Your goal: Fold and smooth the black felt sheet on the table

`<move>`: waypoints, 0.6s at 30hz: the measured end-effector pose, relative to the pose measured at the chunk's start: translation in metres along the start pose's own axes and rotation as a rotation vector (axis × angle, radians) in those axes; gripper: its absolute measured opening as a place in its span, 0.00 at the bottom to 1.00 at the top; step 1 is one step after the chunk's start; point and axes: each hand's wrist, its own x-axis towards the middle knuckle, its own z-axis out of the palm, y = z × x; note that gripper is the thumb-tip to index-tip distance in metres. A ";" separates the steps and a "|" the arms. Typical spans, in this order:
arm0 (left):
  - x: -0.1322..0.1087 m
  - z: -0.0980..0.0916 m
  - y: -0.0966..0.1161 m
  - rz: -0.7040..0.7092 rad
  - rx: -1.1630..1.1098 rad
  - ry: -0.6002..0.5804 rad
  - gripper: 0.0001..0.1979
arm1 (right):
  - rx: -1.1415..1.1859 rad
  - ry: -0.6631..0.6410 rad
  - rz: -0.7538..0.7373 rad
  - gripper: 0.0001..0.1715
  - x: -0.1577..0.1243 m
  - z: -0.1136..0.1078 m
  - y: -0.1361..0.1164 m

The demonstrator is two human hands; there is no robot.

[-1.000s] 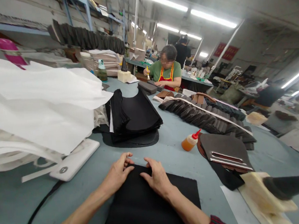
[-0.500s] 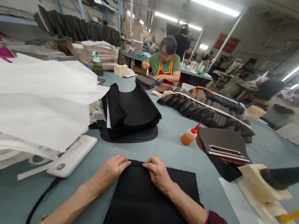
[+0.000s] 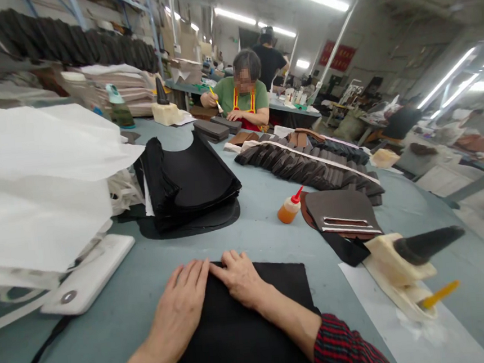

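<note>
A black fabric piece (image 3: 247,333) lies on the table in front of me, its far edge under both hands. My left hand (image 3: 180,305) rests flat at its far left corner, fingers stretched out side by side. Close beside it, my right hand (image 3: 239,277) has its fingers bent over the far edge and its thumb pointing toward the left fingertips, gripping the fabric there. The right fingertips partly hide the edge. Beyond the hands sits a stack of black cut pieces (image 3: 199,174).
White sheets (image 3: 42,182) and a white device (image 3: 89,274) with a black cable lie left. To the right are a glue bottle (image 3: 289,207), brown-grey pieces (image 3: 341,206), and a cream block (image 3: 398,269) with a black cone and yellow-handled tool. A co-worker (image 3: 238,91) sits across the table (image 3: 264,241).
My left hand has gone from pinching the far edge to lying flat on the fabric. The right hand has shifted left along the edge, closer to it. The view has swung right.
</note>
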 end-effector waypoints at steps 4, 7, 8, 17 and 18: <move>-0.005 0.004 0.019 -0.015 0.070 -0.112 0.26 | 0.204 0.171 0.057 0.17 -0.070 -0.005 0.048; -0.008 0.006 0.017 -0.016 0.068 -0.174 0.27 | 0.243 0.236 0.173 0.17 -0.132 -0.030 0.088; -0.008 0.006 0.016 -0.018 0.065 -0.185 0.27 | 0.215 0.233 0.219 0.16 -0.143 -0.039 0.094; 0.001 -0.006 0.019 0.022 0.069 -0.172 0.31 | 0.185 0.121 0.124 0.14 -0.026 -0.012 0.022; 0.003 -0.006 0.021 0.038 0.075 -0.160 0.30 | 0.218 0.121 0.104 0.13 -0.023 -0.004 0.022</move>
